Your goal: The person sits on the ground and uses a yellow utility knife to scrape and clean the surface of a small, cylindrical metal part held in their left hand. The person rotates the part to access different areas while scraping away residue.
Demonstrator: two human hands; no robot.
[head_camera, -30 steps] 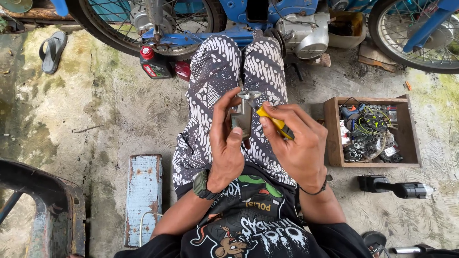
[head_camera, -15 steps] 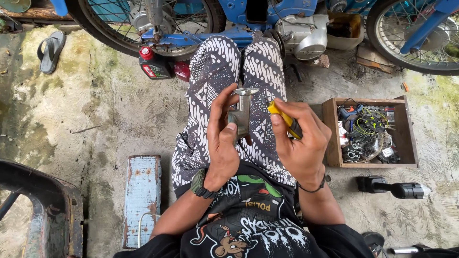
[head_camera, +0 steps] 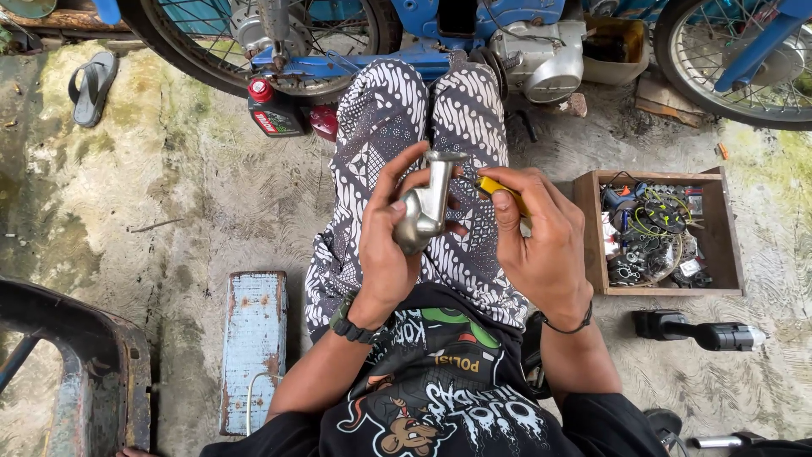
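Concrete floor (head_camera: 194, 195), stained and mossy, all round my lap. Ahead of both hands, beyond my patterned trouser knees (head_camera: 423, 110): blue motorbike frame (head_camera: 440, 34), its grey engine casing (head_camera: 541, 59), a spoked wheel (head_camera: 254, 34) on the left side and another wheel (head_camera: 736, 59) on the right. Black oil bottle with red cap (head_camera: 272, 112) stands on the floor ahead and left of my left hand. Sandal (head_camera: 91, 85) lies far off to the left. Wooden box of wires and small parts (head_camera: 660, 233) sits just right of my right hand; black power tool (head_camera: 702, 332) lies on the floor behind that box, nearer me. Worn blue metal box (head_camera: 254, 347) rests on the floor left of my left forearm. Nothing stands between my two hands.

Left hand (head_camera: 385, 245): fingers clamped round the rounded lower end of a grey metal part (head_camera: 425, 207), which rises upright, flanged top ahead of my thumb, over my lap.

Right hand (head_camera: 541, 237): fingers closed on a yellow-handled tool (head_camera: 499, 188), just right of the metal part. Cannot tell if its tip touches the part.
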